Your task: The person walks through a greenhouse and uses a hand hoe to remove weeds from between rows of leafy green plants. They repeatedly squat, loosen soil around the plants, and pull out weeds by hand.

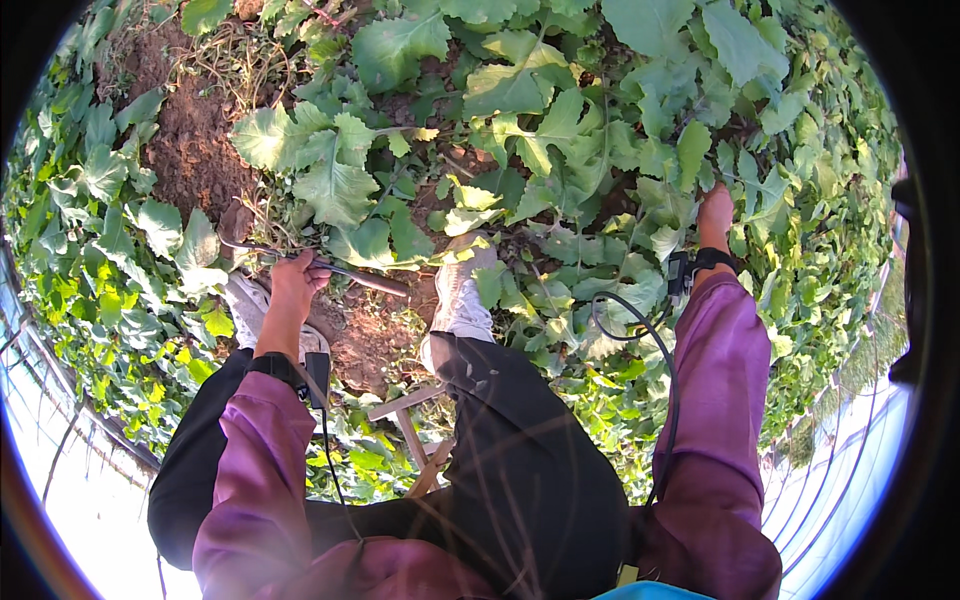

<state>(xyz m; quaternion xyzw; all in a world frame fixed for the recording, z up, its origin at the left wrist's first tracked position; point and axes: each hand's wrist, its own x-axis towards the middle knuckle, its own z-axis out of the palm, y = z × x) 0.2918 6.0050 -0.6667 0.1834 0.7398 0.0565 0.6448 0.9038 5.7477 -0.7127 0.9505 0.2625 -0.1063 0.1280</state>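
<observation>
My left hand (296, 276) is closed around the metal shank of a sickle-like hand tool (381, 282). Its wooden handle points right, and its thin curved metal end reaches left over a shoe. On the far right, my right hand (715, 210) reaches down into broad, lobed green leaves (690, 154). Foliage hides those fingers, so whether they grip anything does not show. Leafy crop plants (517, 142) spread between and beyond both hands.
Bare reddish soil (199, 142) with dry weeds lies at upper left. A wooden stool (409, 427) stands under me. My shoes (461, 300) are among the plants. A black cable (671, 375) loops beside my right forearm, and wrist straps (712, 259) carry small devices.
</observation>
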